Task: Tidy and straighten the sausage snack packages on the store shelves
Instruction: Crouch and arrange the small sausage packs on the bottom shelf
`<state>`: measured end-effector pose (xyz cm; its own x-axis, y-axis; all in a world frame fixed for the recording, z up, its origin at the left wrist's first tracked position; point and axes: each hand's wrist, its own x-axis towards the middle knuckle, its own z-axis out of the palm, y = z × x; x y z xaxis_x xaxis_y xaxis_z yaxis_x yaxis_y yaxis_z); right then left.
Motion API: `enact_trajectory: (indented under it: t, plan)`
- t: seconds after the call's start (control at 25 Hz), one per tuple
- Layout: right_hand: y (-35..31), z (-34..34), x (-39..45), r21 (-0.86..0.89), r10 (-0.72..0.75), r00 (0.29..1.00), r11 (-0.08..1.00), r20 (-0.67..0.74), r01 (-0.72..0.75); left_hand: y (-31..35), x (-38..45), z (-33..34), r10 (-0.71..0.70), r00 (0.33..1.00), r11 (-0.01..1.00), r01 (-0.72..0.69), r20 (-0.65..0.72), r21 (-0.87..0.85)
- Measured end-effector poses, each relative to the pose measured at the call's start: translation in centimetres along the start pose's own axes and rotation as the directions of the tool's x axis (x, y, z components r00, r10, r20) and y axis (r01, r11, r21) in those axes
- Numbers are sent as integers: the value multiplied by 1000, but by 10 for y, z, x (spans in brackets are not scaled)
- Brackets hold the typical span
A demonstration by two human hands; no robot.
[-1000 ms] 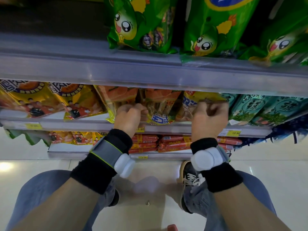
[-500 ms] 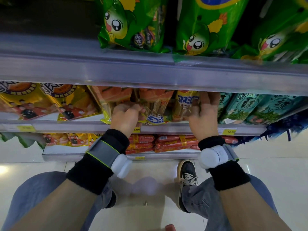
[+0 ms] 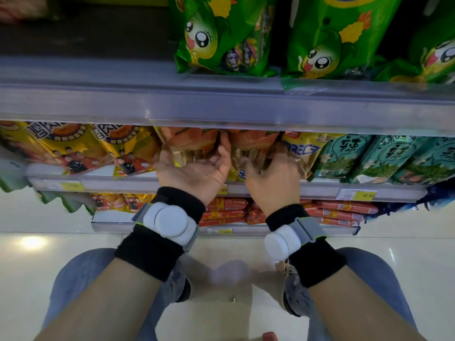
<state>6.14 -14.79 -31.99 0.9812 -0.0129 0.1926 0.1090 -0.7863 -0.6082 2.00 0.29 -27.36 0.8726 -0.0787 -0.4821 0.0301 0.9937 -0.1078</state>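
Note:
Two orange sausage packs stand side by side on the middle shelf (image 3: 128, 185), the left one (image 3: 189, 141) and the right one (image 3: 254, 141). My left hand (image 3: 194, 173) is turned palm to the right, fingers spread, and lies between them against the left pack's lower part. My right hand (image 3: 273, 178) is spread flat over the bottom of the right pack, its fingers blurred. A yellow pack with blue lettering (image 3: 304, 147) leans just right of that hand. Neither hand is closed around a pack.
Yellow packs with printed people (image 3: 73, 148) fill the shelf's left, teal packs (image 3: 352, 156) its right. Green cartoon packs (image 3: 221, 38) stand on the upper shelf, whose grey edge (image 3: 172, 102) overhangs my hands. Red sausage sticks (image 3: 226, 210) lie on the bottom shelf. My knees and the shiny floor are below.
Both hands were fists gripping pack bottoms; now they are opened with fingers spread. The left hand turned palm sideways, and the right hand moved left onto the right orange pack.

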Motion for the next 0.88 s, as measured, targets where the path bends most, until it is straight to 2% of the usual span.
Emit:
enact_trajectory:
  t: [0.12,0.24,0.36,0.52,0.6,0.72,0.8,0.88]
  plan:
    - [-7,11,3,-36,123,987,992,102,-120,8,12,3,-53,996,999,52,-66,-12]
    - [-7,18,6,3,121,988,993,96,-122,8,16,4,26,988,999,-30,-151,-26]
    - [-3,17,4,109,72,995,991,75,-80,5,7,-2,132,977,978,-100,-169,183]
    - [3,9,1,207,-17,995,978,98,-4,4,-7,-10,181,974,895,-105,-137,433]
    - [3,4,1,326,-6,982,944,188,-57,4,-13,-9,247,962,811,-142,-113,568]
    - [-1,-2,1,586,56,918,755,392,-296,3,-20,-5,407,913,610,-249,-27,753]
    - [-3,-5,-1,630,61,876,672,478,-390,3,-25,-3,537,842,453,-332,45,827]
    - [-6,-8,-5,660,31,842,607,538,-443,5,-30,-2,669,733,276,-394,119,877]
